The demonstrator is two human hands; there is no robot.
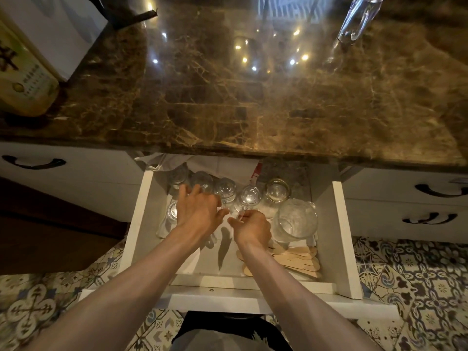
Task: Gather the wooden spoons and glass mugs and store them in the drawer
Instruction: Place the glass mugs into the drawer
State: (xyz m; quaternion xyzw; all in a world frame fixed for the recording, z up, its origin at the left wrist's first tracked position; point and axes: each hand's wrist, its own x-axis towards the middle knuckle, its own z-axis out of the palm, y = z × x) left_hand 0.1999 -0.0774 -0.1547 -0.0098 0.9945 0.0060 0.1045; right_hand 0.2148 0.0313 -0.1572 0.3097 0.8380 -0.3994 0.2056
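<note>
The white drawer (pixel 340 239) stands pulled out below the marble counter. Along its back runs a row of several clear glass mugs (pixel 225 188). My right hand (pixel 252 228) grips the handle of one mug (pixel 250 196) in that row, which stands upright. My left hand (pixel 196 207) hovers over the mugs on the left with fingers spread, touching or nearly touching them. A large glass jar (pixel 296 220) lies tilted at the right of the drawer. Several wooden spoons (pixel 296 259) lie in the front right corner, partly hidden by my right forearm.
A glass mug (pixel 359 19) stands at the counter's far right. A yellow-green tin (pixel 22 82) and a white box (pixel 55 29) occupy the far left. Closed drawers with dark handles (pixel 34 162) flank the open one. Cloth (pixel 162 160) is bunched at the drawer's back.
</note>
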